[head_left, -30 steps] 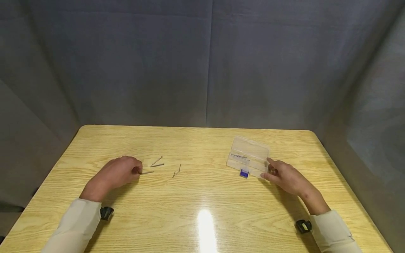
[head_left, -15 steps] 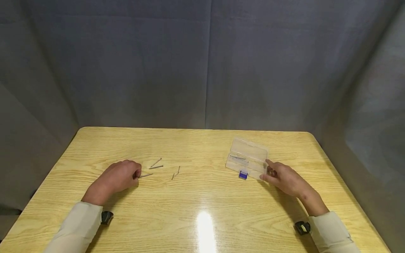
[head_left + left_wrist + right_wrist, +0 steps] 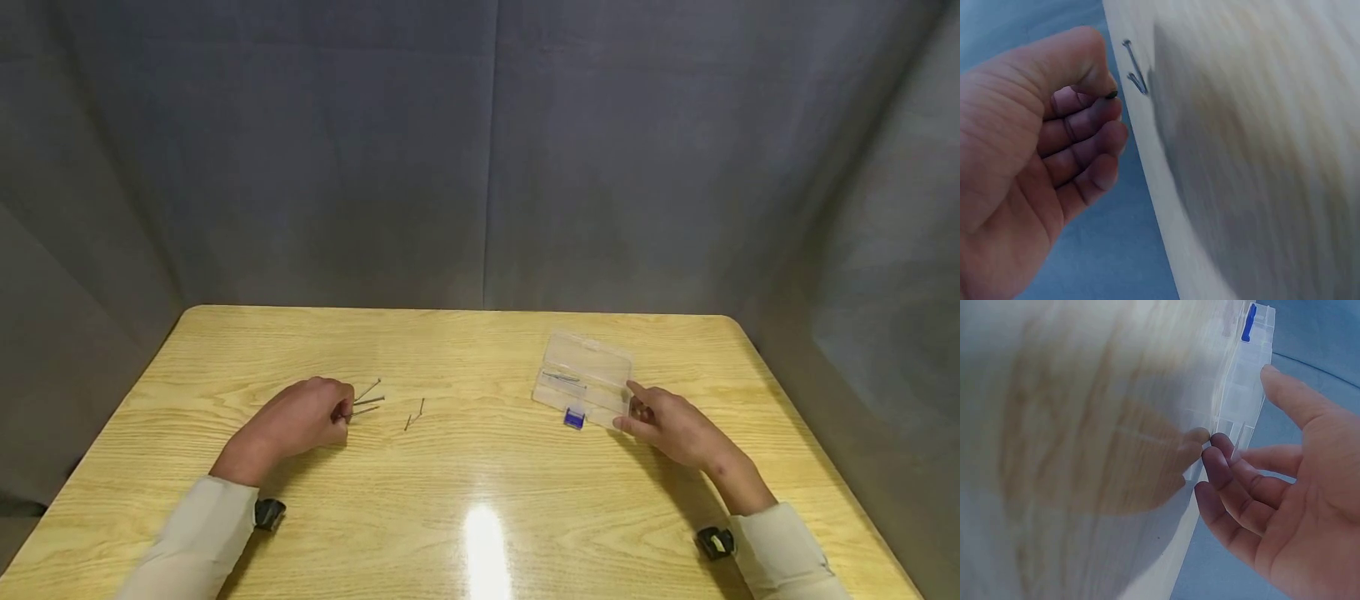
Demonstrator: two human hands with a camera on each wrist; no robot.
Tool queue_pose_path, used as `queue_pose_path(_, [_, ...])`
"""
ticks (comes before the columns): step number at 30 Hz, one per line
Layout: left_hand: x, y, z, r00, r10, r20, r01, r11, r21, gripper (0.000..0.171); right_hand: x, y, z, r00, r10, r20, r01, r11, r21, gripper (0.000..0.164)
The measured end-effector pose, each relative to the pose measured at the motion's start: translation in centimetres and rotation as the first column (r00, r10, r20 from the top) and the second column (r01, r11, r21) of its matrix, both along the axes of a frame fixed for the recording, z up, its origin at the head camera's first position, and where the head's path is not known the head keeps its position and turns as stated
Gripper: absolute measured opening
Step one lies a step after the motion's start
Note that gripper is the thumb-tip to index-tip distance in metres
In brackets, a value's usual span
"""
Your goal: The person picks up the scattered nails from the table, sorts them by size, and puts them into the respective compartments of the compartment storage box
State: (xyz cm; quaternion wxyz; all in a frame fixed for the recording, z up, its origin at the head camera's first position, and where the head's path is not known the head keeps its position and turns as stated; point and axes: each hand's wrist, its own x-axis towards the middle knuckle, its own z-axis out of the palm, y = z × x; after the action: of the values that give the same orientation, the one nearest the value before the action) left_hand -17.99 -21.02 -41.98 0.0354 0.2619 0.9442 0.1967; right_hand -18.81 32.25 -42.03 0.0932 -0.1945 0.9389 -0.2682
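Note:
At the table's left my left hand (image 3: 303, 421) pinches a nail (image 3: 367, 410) between thumb and index finger; its head (image 3: 1112, 94) peeks out between the fingertips in the left wrist view. Just beyond its point, two long nails (image 3: 370, 401) lie on the wood, partly covered by the hand. Several smaller nails (image 3: 415, 415) lie to their right. A clear plastic box (image 3: 581, 379), lid folded back, stands at the right with several nails (image 3: 562, 378) in its left compartment. My right hand (image 3: 675, 425) holds the box's right end, thumb at the front corner and index finger at the side.
The box's blue latch (image 3: 574, 418) hangs out over the table at the front. The wood-grain table (image 3: 450, 483) ends at a grey cloth backdrop (image 3: 480, 167). Dark wrist cameras (image 3: 268, 514) sit at both cuffs.
My left hand has moved to the right with the pinched nail, up to the two long nails on the table. My right hand stays at the box; the head view has shifted slightly.

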Motion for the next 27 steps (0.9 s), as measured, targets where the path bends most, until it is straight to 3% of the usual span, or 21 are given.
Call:
queue_pose_path(12, [-1.8, 4.7, 0.3, 0.994, -0.073, -0.084, 0.077, 0.996, 0.048, 0.023, 0.1, 0.0, 0.0, 1.000, -0.023, -0.008, 0.023, 1.000, 0.005, 0.076])
queue_pose_path(19, [-2.6, 7.2, 0.7, 0.985, -0.115, -0.129, 0.120, 0.992, 0.029, 0.021, 0.2, 0.0, -0.1, 0.999, -0.033, -0.007, 0.033, 0.999, -0.003, 0.077])
queue_pose_path(27, [-3.4, 9.8, 1.2, 0.979, -0.153, -0.131, 0.156, 0.988, 0.007, 0.020, 0.1, 0.0, -0.1, 1.000, -0.020, -0.006, 0.020, 1.000, -0.009, 0.075])
